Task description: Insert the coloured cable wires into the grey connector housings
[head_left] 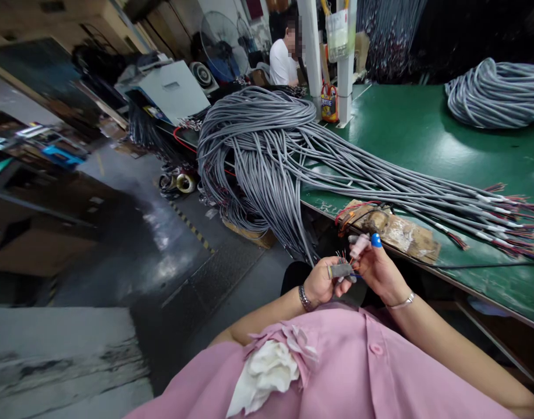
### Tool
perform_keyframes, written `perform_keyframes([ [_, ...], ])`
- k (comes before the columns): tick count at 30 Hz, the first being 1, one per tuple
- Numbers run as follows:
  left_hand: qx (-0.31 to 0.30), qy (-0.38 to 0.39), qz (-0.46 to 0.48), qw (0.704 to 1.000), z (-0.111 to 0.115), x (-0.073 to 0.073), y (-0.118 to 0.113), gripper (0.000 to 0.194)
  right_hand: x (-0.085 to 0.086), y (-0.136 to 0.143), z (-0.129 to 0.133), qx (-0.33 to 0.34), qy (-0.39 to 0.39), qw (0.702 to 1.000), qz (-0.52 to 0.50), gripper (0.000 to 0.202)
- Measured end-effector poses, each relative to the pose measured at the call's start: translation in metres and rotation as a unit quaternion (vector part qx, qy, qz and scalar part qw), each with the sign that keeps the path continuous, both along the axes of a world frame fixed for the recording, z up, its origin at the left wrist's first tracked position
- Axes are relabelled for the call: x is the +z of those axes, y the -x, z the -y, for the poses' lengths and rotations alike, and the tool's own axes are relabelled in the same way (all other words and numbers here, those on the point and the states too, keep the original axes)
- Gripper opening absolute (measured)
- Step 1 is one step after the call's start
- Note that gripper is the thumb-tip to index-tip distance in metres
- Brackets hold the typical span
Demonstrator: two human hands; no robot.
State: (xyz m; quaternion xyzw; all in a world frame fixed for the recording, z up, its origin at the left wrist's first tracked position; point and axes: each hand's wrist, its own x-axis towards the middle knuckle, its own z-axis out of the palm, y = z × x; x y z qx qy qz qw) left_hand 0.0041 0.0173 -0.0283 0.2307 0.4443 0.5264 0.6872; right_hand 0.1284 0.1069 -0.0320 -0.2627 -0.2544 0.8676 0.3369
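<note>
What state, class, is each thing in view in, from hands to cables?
Left hand: closed around thin wires
Right hand: curled, grip unclear
Thin wires: ends splayed
Long gray cables: draped over the edge of the green table, ends at right stripped
Cable coil: looped, lying flat
Wooden board: lying, stained
Fan: motion unclear

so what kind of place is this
Probably a cable or wiring workshop: a big heap of grey cables hangs over the edge of a green worktable, many cable ends there fan into thin coloured wires, and the left hand holds some fine wires.
</note>
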Motion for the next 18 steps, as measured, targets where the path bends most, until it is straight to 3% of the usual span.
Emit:
perform_keyframes([
  [4, 0.011, -0.019, -0.04, 0.999, 0.01, 0.004, -0.001, 0.036, -0.002, -0.006, -0.001, 0.032, -0.006, 0.999, -0.014, 0.043],
  [9, 0.075, -0.041, -0.149, 0.985, 0.024, 0.005, -0.002, 0.035, -0.001, -0.012, 0.002, 0.068, 0.002, 0.998, -0.006, 0.039],
  [15, 0.098, -0.089, -0.295, 0.946, 0.024, 0.011, -0.003, 0.037, 0.001, -0.01, 0.004, 0.013, -0.093, 0.993, 0.066, 0.026],
  [18, 0.102, -0.105, -0.322, 0.935, 0.021, 0.015, -0.004, 0.037, -0.005, -0.008, 0.004, -0.038, -0.162, 0.98, 0.107, 0.034],
])
